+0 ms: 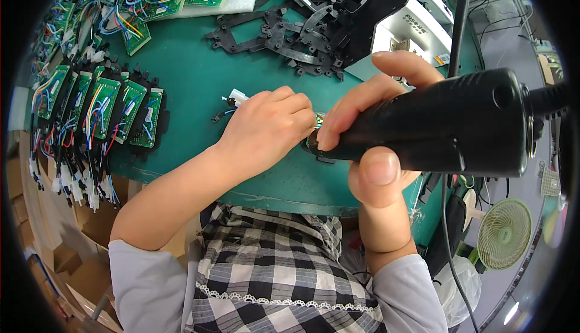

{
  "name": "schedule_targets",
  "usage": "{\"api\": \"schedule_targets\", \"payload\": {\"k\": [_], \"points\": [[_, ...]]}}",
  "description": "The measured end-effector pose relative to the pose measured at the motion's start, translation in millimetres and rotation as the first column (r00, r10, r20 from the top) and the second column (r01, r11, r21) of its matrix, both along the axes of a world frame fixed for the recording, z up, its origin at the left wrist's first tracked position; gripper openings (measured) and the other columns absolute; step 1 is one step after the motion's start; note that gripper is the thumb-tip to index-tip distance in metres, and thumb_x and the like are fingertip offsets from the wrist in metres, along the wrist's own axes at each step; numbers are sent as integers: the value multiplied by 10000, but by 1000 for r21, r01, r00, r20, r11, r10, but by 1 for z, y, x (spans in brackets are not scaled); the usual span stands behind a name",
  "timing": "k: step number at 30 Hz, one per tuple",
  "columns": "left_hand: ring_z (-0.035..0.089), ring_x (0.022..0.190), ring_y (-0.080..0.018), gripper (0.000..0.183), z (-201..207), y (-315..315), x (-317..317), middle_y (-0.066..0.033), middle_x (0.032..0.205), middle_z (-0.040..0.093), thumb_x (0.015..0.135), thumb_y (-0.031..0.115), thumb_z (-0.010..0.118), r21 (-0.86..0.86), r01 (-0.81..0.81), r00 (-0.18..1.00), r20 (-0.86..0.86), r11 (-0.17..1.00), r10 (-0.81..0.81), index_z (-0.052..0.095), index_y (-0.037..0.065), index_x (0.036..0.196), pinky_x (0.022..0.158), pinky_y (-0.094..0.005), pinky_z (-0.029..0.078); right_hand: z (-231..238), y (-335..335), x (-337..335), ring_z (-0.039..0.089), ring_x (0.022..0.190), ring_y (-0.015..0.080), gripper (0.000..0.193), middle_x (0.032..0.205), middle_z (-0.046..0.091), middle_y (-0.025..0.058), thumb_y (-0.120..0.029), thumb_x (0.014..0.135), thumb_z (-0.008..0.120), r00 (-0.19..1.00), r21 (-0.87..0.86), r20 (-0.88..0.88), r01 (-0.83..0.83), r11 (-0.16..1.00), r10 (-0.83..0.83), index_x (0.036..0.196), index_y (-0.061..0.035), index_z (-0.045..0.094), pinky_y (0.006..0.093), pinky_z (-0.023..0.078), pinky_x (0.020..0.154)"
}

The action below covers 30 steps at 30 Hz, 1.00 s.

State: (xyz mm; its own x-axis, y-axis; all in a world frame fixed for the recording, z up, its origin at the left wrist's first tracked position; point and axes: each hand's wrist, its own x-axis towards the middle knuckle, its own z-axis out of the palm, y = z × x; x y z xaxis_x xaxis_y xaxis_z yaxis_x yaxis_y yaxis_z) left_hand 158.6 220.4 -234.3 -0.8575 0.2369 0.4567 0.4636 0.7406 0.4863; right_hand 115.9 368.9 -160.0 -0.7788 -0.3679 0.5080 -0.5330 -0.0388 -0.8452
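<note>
The right hand (374, 128) is wrapped around a black driver (435, 128); its long axis lies level, tip pointing left. The left hand (269, 128) presses closed on a small board (318, 120) near the front edge of the counter (193, 73).

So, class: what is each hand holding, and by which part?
Right hand grips the black driver around its barrel. Left hand covers a small wired board; the hold is hidden.

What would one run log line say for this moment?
left hand: pressing circuit board on green table | right hand: gripping black electric screwdriver
</note>
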Motion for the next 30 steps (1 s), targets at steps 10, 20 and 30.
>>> {"api": "schedule_targets", "payload": {"k": [10,20,30], "points": [[495,1224,-293,487,14,1,10,-133,1252,548,767,238,722,-25,-35,999,31,999,35,572,72,1199,1033,-426,381,25,26,-14,530,508,193,536,727,552,112,-462,961,423,960,-549,275,203,811,-54,1287,-36,420,343,493,493],[596,977,-202,481,104,-101,50,-70,1063,628,735,302,761,-164,-558,829,-156,814,537,618,56,1122,771,-320,514,23,92,-45,460,601,170,489,787,511,112,-405,953,488,946,-567,318,140,812,59,1216,7,495,294,389,551],[512,1147,-131,541,72,-392,161,-57,1260,589,946,394,548,52,-818,463,652,574,601,531,0,1316,994,-278,376,11,74,-51,495,569,186,445,743,545,108,-403,944,498,918,-543,394,263,798,-35,1200,-40,471,331,423,540]]}}
